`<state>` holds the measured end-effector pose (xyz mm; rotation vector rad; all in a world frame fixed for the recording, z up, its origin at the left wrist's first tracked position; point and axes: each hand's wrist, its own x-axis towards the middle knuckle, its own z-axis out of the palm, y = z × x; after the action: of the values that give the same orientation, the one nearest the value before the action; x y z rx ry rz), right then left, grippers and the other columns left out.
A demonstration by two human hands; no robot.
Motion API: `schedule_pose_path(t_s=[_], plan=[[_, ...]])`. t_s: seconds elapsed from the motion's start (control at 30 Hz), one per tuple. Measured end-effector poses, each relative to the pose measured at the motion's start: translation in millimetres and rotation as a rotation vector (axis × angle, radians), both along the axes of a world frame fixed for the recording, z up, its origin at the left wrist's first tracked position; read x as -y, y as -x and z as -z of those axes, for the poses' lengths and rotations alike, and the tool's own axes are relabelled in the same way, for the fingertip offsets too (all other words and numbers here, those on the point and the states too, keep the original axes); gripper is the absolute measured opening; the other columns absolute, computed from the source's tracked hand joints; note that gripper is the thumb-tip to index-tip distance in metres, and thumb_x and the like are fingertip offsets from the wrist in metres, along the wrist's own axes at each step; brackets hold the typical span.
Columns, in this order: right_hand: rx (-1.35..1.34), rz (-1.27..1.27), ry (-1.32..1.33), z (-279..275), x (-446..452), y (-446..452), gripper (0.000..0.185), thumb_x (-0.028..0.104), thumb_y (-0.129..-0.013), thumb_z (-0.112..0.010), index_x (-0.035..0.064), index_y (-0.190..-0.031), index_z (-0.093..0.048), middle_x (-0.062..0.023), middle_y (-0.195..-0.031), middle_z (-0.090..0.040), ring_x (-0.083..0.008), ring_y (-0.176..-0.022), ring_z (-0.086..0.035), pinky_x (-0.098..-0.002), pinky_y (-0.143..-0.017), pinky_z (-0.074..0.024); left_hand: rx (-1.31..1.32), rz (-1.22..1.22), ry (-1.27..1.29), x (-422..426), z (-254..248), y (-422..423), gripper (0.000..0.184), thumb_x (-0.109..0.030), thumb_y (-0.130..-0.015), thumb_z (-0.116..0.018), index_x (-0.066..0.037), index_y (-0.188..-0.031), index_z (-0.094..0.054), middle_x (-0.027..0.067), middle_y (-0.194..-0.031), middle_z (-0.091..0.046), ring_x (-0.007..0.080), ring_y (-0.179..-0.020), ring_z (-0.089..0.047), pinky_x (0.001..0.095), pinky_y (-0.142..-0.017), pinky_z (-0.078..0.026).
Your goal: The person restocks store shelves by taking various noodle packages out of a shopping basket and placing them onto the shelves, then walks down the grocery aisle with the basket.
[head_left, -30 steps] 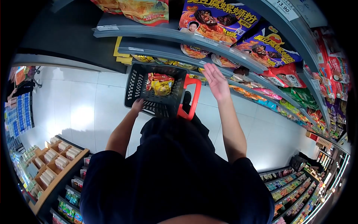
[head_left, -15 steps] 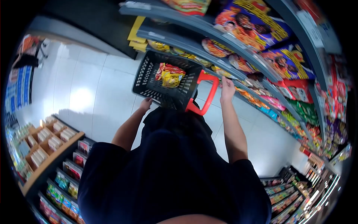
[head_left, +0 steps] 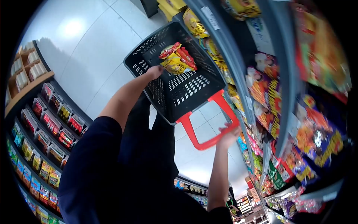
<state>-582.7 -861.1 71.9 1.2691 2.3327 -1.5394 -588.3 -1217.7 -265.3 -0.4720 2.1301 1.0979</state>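
Note:
A black shopping basket (head_left: 190,91) with perforated walls is tilted in front of me. Its red handle (head_left: 205,145) hangs out on the near right side. Inside lie a yellow snack packet (head_left: 173,65) and red packets (head_left: 186,58), bunched together. My left hand (head_left: 155,72) reaches over the basket's left wall with curled fingers, close to the yellow packet's left edge; whatever it grips is hidden. At the corner of the red handle, my right hand (head_left: 229,136) has its fingers around the bar, partly blurred.
Shelves of bagged snacks (head_left: 317,138) run close along the right, with yellow packets (head_left: 194,23) beside the basket. On the left stands a rack of small packets (head_left: 44,170) and a wooden divided display (head_left: 26,76). Pale floor tiles (head_left: 93,41) lie between them.
My view has turned and the basket appears larger and rotated. My left hand has moved from outside the basket to over its inside. My right hand has come onto the red handle.

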Motion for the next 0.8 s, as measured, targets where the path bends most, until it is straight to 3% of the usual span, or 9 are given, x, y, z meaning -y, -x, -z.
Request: schedule_pose_path(t_s=[0.1, 0.2, 0.23, 0.3, 0.33, 0.43, 0.57, 0.67, 0.8], plan=[[-0.028, 0.063, -0.031, 5.3, -6.9, -2.9, 0.039, 0.041, -0.103, -0.031, 0.0088, -0.118, -0.046, -0.0074, -0.078, -0.053, -0.0169, -0.052, -0.052, -0.0284, -0.047, -0.0478, 0.026, 0.117, -0.017, -10.6, 46.3, 42.0, 0.024, -0.028, -0.087, -0.056, -0.011, -0.101, -0.066, 0.0131, -0.089, -0.068, 0.0257, -0.089, -0.066, 0.0375, -0.077, -0.052], [0.037, 0.061, -0.098, 5.3, -8.4, -1.9, 0.04, 0.043, -0.103, -0.03, 0.0079, -0.11, -0.047, -0.0049, -0.075, -0.053, -0.0147, -0.049, -0.048, -0.0269, -0.047, -0.0466, -0.157, 0.348, 0.128, -28.8, 84.5, 79.6, 0.027, -0.02, -0.084, -0.055, -0.011, -0.107, -0.065, 0.0143, -0.104, -0.066, 0.0302, -0.097, -0.064, 0.0382, -0.086, -0.05], [0.048, 0.074, -0.139, 8.3, -3.7, -1.8, 0.042, 0.044, -0.103, -0.028, 0.0084, -0.102, -0.05, -0.0027, -0.072, -0.052, -0.0134, -0.049, -0.046, -0.0272, -0.049, -0.0453, -0.095, 0.191, 0.14, -41.0, 88.4, 87.9, 0.035, -0.015, -0.084, -0.057, -0.011, -0.119, -0.06, 0.0136, -0.118, -0.06, 0.0293, -0.106, -0.059, 0.0363, -0.094, -0.047], [0.076, 0.091, -0.181, 10.6, -2.9, -3.4, 0.048, 0.045, -0.103, -0.024, 0.01, -0.088, -0.053, 0.0019, -0.064, -0.049, -0.0113, -0.048, -0.041, -0.0265, -0.055, -0.0423, -0.397, 0.312, 0.321, -62.9, 126.5, 83.1, 0.051, -0.014, -0.084, -0.059, -0.016, -0.134, -0.048, 0.0067, -0.13, -0.052, 0.0283, -0.123, -0.048, 0.0403, -0.1, -0.043], [0.074, 0.119, -0.182, 13.0, -5.9, -5.2, 0.047, 0.044, -0.103, -0.023, 0.0103, -0.09, -0.053, 0.0023, -0.062, -0.048, -0.0109, -0.048, -0.04, -0.0269, -0.058, -0.0423, -0.236, 0.357, 0.355, -67.3, 100.7, 88.8, 0.055, -0.017, -0.084, -0.061, -0.02, -0.137, -0.045, 0.0039, -0.127, -0.055, 0.0269, -0.124, -0.046, 0.0429, -0.099, -0.042], [0.074, 0.051, -0.191, 16.0, -6.7, -6.1, 0.045, 0.042, -0.104, -0.023, 0.0095, -0.095, -0.052, 0.001, -0.065, -0.05, -0.0111, -0.047, -0.041, -0.0263, -0.057, -0.0438, -0.205, 0.607, 0.587, -68.5, 113.9, 70.1, 0.037, -0.021, -0.084, -0.062, -0.02, -0.12, -0.06, 0.0011, -0.117, -0.062, 0.0225, -0.115, -0.052, 0.0403, -0.094, -0.042], [0.052, 0.043, -0.149, 13.7, -9.0, -5.6, 0.043, 0.041, -0.103, -0.024, 0.0093, -0.095, -0.052, 0.0, -0.066, -0.05, -0.0115, -0.047, -0.042, -0.0271, -0.056, -0.0443, -0.234, 0.705, 0.538, -69.9, 121.2, -1.5, 0.019, -0.018, -0.082, -0.059, -0.016, -0.097, -0.071, 0.0011, -0.106, -0.064, 0.0229, -0.105, -0.059, 0.0395, -0.092, -0.042], [0.026, 0.018, -0.059, 7.9, -2.7, -3.9, 0.041, 0.041, -0.103, -0.025, 0.0094, -0.096, -0.051, -0.0008, -0.068, -0.05, -0.0123, -0.05, -0.042, -0.0287, -0.057, -0.0441, -0.211, 0.72, 0.465, -62.1, 75.7, -41.2, 0.015, -0.016, -0.082, -0.057, -0.016, -0.088, -0.071, 0.0002, -0.098, -0.062, 0.0216, -0.101, -0.058, 0.0388, -0.086, -0.044], [-0.06, -0.016, 0.073, 1.9, 2.4, -1.5, 0.04, 0.039, -0.103, -0.029, 0.0067, -0.116, -0.05, -0.0058, -0.087, -0.058, -0.0146, -0.062, -0.054, -0.0343, -0.063, -0.0505, -0.548, 0.59, 0.374, -49.0, -24.3, -25.3, 0.006, -0.016, -0.076, -0.061, -0.013, -0.081, -0.065, 0.0026, -0.094, -0.055, 0.0221, -0.094, -0.052, 0.0359, -0.074, -0.043]])
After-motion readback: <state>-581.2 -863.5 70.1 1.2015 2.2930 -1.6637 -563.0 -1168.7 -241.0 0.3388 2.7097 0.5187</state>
